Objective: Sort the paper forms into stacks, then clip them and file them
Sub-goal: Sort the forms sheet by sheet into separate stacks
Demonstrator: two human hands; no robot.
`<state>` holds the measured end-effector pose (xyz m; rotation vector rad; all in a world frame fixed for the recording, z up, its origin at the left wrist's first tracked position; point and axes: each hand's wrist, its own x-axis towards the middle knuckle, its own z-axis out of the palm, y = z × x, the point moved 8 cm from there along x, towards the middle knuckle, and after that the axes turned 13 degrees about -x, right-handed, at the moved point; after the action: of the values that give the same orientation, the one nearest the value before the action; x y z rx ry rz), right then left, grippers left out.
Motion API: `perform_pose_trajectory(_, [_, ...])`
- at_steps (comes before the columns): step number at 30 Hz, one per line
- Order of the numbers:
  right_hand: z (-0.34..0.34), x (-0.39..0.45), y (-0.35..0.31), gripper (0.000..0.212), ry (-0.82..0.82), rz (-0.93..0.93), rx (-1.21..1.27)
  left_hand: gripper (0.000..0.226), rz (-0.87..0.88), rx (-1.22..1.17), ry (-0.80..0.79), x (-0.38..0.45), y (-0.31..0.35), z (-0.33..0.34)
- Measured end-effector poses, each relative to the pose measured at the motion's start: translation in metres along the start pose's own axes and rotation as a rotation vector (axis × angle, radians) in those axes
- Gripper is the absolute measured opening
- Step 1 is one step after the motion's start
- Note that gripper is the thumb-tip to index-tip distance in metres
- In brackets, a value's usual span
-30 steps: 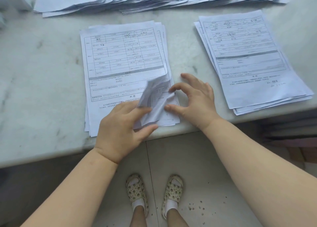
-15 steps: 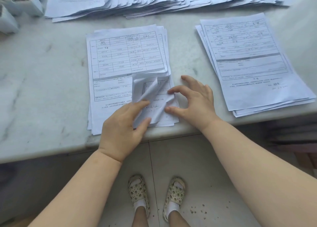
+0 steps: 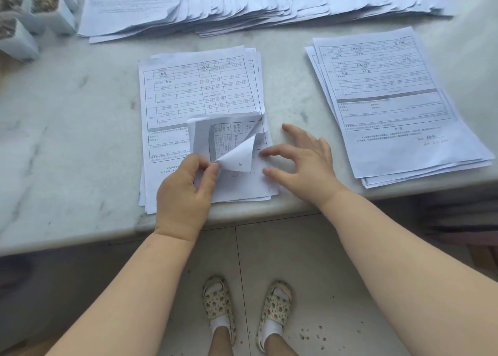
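Note:
A stack of printed forms [image 3: 199,91] lies in the middle of the marble table, near its front edge. My left hand [image 3: 186,191] pinches the folded-up lower right corners of several top sheets [image 3: 237,159] between thumb and fingers. My right hand [image 3: 304,161] rests just right of them, its spread fingertips pressing on the sheet underneath. A second stack of forms [image 3: 390,105] lies to the right, untouched.
A long fanned-out spread of more forms [image 3: 242,2] runs along the back of the table. White boxes [image 3: 32,16] stand at the far left. The table's front edge [image 3: 80,237] runs just below my hands; my feet show on the tiled floor.
My left hand has peeled more corners up and left and now pinches them tighter. My right hand stays pressing the stack.

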<state>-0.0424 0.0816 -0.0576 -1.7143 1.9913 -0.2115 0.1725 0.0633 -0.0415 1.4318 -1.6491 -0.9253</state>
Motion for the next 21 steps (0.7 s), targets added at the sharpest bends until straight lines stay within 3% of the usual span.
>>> perform_pose_trajectory(3, [-0.018, 0.003, -0.005, 0.023, 0.084, 0.100, 0.150, 0.029, -0.037, -0.015, -0.043, -0.001, 0.000, 0.001])
perform_pose_trajectory(7, [-0.006, 0.016, -0.021, 0.062, -0.239, 0.321, 0.462, 0.027, -0.165, -0.105, -0.149, 0.000, 0.002, 0.003])
perform_pose_trajectory(9, [0.011, 0.019, -0.021, 0.085, -0.386, 0.469, 0.626, 0.022, -0.281, -0.296, -0.225, 0.002, 0.008, 0.005])
perform_pose_trajectory(11, [0.023, 0.022, -0.019, 0.099, -0.427, 0.544, 0.721, 0.026, -0.448, -0.471, -0.349, -0.003, 0.014, 0.015])
perform_pose_trajectory(13, [0.030, 0.019, -0.018, 0.083, -0.455, 0.567, 0.706, 0.035, -0.529, -0.467, -0.441, -0.010, 0.017, 0.025])
perform_pose_trajectory(15, [0.032, 0.021, -0.021, 0.042, -0.427, 0.522, 0.601, 0.032, -0.558, -0.384, -0.486, -0.015, 0.016, 0.033])
perform_pose_trajectory(16, [0.030, 0.023, -0.021, 0.033, -0.391, 0.487, 0.526, 0.031, -0.571, -0.349, -0.479, -0.015, 0.016, 0.037])
perform_pose_trajectory(18, [0.015, 0.022, -0.025, 0.027, -0.284, 0.434, 0.408, 0.025, -0.569, -0.320, -0.387, -0.013, 0.025, 0.033])
perform_pose_trajectory(21, [-0.029, 0.012, -0.037, 0.015, -0.148, 0.364, 0.422, 0.019, -0.461, -0.267, -0.154, -0.003, 0.057, 0.002])
